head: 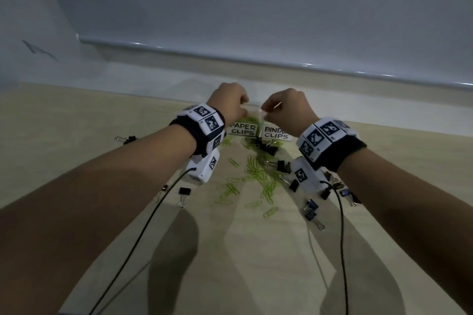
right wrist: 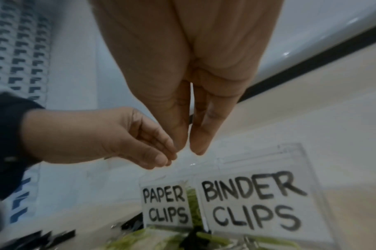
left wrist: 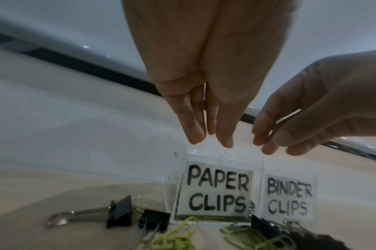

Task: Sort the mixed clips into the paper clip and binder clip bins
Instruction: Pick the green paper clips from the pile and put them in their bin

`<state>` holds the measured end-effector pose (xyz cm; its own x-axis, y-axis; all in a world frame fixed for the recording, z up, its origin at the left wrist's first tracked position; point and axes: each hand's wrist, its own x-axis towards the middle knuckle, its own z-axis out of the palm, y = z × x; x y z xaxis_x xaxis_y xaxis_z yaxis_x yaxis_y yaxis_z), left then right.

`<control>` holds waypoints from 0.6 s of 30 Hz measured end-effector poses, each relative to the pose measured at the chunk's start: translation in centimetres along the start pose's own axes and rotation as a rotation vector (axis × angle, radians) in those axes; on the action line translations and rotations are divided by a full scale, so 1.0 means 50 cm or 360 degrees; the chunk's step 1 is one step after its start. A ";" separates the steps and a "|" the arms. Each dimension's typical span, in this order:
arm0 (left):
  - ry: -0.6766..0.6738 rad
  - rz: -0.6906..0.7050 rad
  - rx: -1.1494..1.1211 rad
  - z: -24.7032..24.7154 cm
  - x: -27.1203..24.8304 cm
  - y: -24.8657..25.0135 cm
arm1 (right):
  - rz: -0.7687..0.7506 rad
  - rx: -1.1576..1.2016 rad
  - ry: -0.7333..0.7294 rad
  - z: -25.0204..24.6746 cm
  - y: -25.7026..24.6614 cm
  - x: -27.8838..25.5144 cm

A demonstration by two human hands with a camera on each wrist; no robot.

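Above the two clear bins at the far edge of the table (head: 76,212), both hands hover side by side. Furthest left, a black binder clip (left wrist: 120,212) lies on the table, outside either bin. The left hand (head: 227,103) hangs over the paper clip bin (left wrist: 217,191), its fingers (left wrist: 193,128) straight, pressed together and pointing down; nothing shows between them, so it looks emptied. Green paper clips (head: 258,174) lie strewn on the table in front of the bins, mixed with more binder clips. The right hand (head: 286,110) hangs close to the divide with the binder clip bin (right wrist: 253,203), fingertips pinched on something thin and dark, possibly a clip's wire handle; I cannot tell for certain. The risk, as I judge it: released this near the shared wall, the piece could drop into the wrong bin or bounce out. Either wrist cable (head: 143,233) could also drag through the loose clips and scatter them.
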<state>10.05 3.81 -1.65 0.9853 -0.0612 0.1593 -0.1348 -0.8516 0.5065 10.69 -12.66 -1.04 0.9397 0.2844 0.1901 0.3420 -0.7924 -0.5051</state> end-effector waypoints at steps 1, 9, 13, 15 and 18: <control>0.0028 0.0072 -0.0014 -0.004 -0.013 0.004 | -0.0064 -0.0034 -0.0059 -0.006 -0.001 -0.017; -0.0682 0.0224 0.0351 0.046 -0.116 0.019 | -0.0358 -0.0680 -0.0919 0.066 -0.032 -0.121; -0.0688 0.0269 0.0409 0.053 -0.145 0.014 | -0.0427 -0.0637 -0.0995 0.066 -0.038 -0.151; -0.0737 0.0346 0.0437 0.050 -0.162 0.004 | -0.0507 -0.0593 -0.1060 0.049 -0.038 -0.168; -0.0872 0.0414 0.0410 0.020 -0.184 -0.009 | -0.0513 -0.0476 -0.0982 0.016 -0.029 -0.181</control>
<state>1.13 4.26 -4.18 0.8439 -0.4799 -0.2398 -0.4132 -0.8666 0.2799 1.68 -13.68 -2.71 0.6567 0.7077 -0.2605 0.6668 -0.7063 -0.2379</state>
